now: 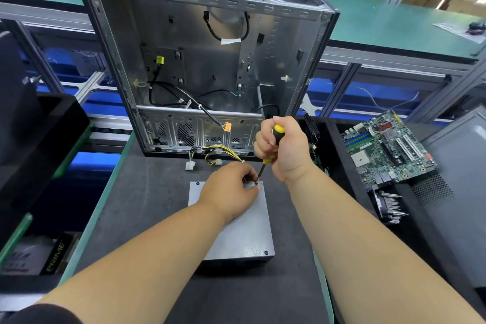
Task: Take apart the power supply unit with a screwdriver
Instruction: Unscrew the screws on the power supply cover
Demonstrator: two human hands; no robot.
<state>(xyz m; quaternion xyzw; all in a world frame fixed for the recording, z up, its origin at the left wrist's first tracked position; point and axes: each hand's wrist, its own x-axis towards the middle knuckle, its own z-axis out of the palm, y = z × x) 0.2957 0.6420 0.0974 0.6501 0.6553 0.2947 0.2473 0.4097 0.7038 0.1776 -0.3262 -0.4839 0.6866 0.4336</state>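
Head view: power supply unit [236,229] lies flat on the dark mat, lid on. My right hand [285,148] grips the screwdriver [271,150], tip on the far right corner screw; my left hand [231,192] pinches beside the tip. Two other corner screws visible, still seated. Early stage, I judge.

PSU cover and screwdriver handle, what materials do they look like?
PSU cover: looks like sheet metal, matte grey, flat with crisp folded edges. Screwdriver handle: probably moulded plastic or rubber, glossy yellow and black, gripped in the right hand.
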